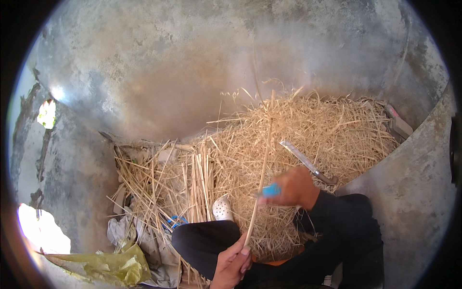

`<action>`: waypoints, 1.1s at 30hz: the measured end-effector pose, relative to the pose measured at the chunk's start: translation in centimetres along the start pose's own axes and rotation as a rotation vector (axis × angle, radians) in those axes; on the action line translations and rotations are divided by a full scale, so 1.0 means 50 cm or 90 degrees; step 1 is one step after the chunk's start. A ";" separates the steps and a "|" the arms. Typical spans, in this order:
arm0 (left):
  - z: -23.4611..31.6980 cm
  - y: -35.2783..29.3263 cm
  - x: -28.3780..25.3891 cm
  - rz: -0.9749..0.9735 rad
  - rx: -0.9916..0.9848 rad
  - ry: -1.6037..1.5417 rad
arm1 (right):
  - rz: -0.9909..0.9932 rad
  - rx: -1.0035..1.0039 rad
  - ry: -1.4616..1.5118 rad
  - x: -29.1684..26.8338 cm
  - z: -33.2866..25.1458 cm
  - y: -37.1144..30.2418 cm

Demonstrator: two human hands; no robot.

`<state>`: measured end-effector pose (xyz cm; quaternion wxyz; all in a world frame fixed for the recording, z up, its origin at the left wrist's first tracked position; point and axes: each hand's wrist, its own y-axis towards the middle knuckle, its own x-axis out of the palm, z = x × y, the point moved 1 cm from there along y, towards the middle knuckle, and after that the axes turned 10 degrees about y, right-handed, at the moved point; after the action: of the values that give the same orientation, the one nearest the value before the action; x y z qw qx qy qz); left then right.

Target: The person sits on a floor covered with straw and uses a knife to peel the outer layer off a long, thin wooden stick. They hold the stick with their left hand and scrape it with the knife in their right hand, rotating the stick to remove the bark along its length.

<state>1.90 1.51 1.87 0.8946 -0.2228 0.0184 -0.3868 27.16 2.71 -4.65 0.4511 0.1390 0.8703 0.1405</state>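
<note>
My left hand (pixel 231 266), low in the middle, is closed around the lower end of a long, thin pale strip (pixel 263 168) that looks like split bamboo or cane. The strip slants up and away over a heap of shavings (pixel 337 127). My right hand (pixel 297 187) grips a small blue-handled tool (pixel 272 190) and holds it against the strip's middle. Motion blurs the tool's working end, so its kind is unclear. Just beyond that hand lies a knife (pixel 303 158) with a long pale blade and a brown hooked end, on the shavings.
Several cut strips (pixel 199 178) stand bunched left of the heap, with loose sticks (pixel 147 180) beside them. A white clog (pixel 222 208) shows near my knee. Crumpled yellow plastic sheeting (pixel 122 267) lies lower left. A concrete wall (pixel 168 62) curves behind; another tool (pixel 398 123) rests far right.
</note>
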 end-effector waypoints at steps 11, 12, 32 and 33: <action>-0.003 -0.007 0.007 0.010 -0.045 0.073 | 0.051 0.130 -0.010 -0.009 0.072 0.028; -0.001 -0.009 0.014 0.000 -0.087 0.086 | 0.080 0.208 -0.042 -0.027 0.120 0.037; 0.251 0.233 -0.160 0.245 0.590 0.247 | 0.077 0.186 0.236 -0.019 0.072 0.017; 0.279 0.255 -0.162 0.288 0.653 0.203 | 0.087 0.171 0.243 -0.024 0.078 0.013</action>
<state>7.81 20.18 8.02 0.9348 0.3092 0.0102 -0.1745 31.12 3.33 -5.67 0.2455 0.2276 0.9391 0.0774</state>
